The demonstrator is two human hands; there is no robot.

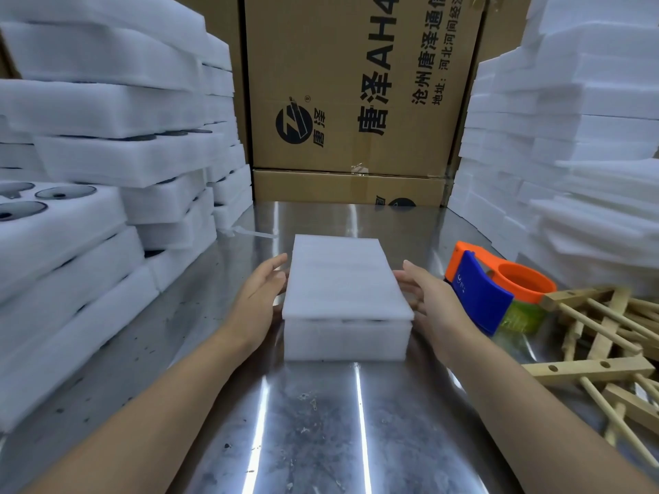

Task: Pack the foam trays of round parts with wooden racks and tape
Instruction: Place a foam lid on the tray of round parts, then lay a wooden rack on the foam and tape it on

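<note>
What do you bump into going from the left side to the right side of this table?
Stacked foam trays → left hand → covered foam tray → right hand → tape dispenser → wooden racks.

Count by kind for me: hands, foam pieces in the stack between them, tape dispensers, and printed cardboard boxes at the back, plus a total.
Hands: 2, left hand and right hand
Foam pieces: 2, cover sheet on tray
Tape dispensers: 1, the tape dispenser
Printed cardboard boxes: 2, upper box on lower box
Total: 7
</note>
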